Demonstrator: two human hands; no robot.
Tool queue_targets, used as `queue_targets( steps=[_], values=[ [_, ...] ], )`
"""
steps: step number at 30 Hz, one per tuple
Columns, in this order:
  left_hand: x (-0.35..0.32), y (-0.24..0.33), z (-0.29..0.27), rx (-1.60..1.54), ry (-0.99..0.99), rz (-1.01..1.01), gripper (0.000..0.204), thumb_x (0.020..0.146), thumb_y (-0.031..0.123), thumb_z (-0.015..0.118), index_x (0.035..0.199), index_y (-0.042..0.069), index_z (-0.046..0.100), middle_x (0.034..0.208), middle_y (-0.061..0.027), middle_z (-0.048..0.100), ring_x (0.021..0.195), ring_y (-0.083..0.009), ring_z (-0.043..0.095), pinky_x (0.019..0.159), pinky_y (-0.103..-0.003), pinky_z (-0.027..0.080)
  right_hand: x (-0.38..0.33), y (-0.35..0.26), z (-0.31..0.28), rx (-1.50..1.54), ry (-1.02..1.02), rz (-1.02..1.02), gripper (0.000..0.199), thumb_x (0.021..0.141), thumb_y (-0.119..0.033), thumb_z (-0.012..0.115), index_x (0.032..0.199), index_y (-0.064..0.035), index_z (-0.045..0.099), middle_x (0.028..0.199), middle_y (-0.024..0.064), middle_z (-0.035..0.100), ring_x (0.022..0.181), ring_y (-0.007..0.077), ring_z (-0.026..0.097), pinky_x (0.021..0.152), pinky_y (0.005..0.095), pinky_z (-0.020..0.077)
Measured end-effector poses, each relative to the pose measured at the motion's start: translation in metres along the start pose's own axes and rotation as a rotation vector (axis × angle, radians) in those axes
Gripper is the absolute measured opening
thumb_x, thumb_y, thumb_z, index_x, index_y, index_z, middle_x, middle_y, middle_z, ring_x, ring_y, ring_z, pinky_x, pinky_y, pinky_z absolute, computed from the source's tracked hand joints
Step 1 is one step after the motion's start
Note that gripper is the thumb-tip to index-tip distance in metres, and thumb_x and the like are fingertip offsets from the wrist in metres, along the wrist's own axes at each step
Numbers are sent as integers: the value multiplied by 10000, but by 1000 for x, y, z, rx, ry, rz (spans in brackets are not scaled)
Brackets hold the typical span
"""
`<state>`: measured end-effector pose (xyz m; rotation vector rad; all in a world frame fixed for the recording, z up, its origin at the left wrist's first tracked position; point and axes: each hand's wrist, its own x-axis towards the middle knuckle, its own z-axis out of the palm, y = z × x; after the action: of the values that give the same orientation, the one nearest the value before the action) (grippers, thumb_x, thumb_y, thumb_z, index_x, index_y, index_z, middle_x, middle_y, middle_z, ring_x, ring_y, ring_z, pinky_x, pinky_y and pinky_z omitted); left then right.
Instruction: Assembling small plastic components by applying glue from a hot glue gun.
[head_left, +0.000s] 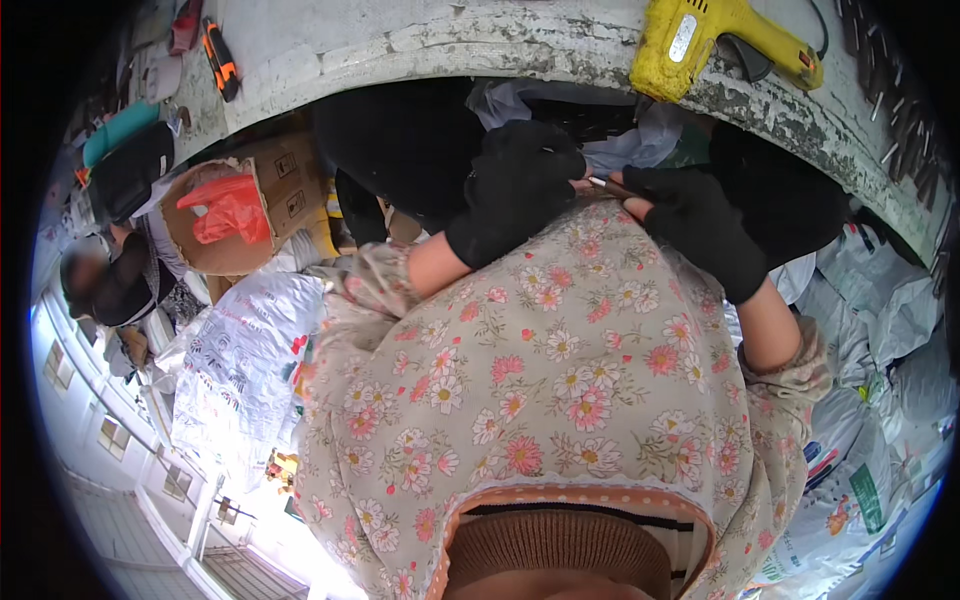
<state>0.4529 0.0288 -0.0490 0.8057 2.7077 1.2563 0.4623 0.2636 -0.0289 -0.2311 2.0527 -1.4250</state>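
Gloved hands are working close together under the surface (560,45) edge.
The left hand (515,190) is curling shut; the right hand (700,225) is pinching a thin dark rod (612,185) (yellow heat gun (715,35) lying above).

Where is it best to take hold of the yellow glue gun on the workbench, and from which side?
Probably the handle of the yellow glue gun. It lies flat on the grey workbench, its handle pointing toward the picture's right. Come from above, near the right hand.
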Motion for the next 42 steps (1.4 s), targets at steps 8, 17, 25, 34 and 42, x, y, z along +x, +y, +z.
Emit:
queue_targets(
  steps=[8, 17, 25, 34, 42],
  values=[
    [-1, -12, 6, -125, 328, -334, 171, 693, 26, 731, 853, 38, 672, 886, -94, 598, 832, -228, 585, 693, -302, 466, 123, 109, 22, -831, -267, 142, 386, 819, -267, 556, 1181, -138, 591, 1062, 149, 635, 928, 296, 626, 833, 377, 483],
    [80, 5, -71, 42, 385, -96, 251, 738, -2, 703, 981, 48, 665, 900, -112, 613, 816, -235, 608, 715, -296, 477, 141, 149, 65, -808, 219, -511, 320, 828, -277, 548, 1089, -114, 637, 1007, 149, 647, 899, 303, 624, 831, 379, 474],
    [183, -53, -64, 543, 206, 9, 351, 733, 150, 676, 1080, 177, 631, 999, -88, 605, 906, -289, 601, 746, -389, 482, 35, -23, -56, -339, -453, -26, 230, 859, -251, 592, 988, -84, 683, 956, 116, 668, 867, 247, 638, 777, 328, 488],
    [157, -56, -42, 358, 306, -186, 227, 754, 164, 648, 980, 184, 667, 882, -65, 601, 859, -276, 594, 697, -399, 478, 184, -49, -266, -973, 661, -28, 282, 836, -164, 578, 1098, -83, 644, 929, 37, 677, 792, 100, 605, 702, 249, 477],
    [91, -6, -28, -514, 357, -313, 418, 789, -84, 551, 1190, 31, 568, 1044, -91, 643, 954, -170, 624, 814, -280, 471, 241, -31, -311, -950, 973, 223, 369, 861, -287, 533, 1115, -28, 596, 1097, 184, 618, 1026, 333, 589, 860, 427, 466]
  ],
)
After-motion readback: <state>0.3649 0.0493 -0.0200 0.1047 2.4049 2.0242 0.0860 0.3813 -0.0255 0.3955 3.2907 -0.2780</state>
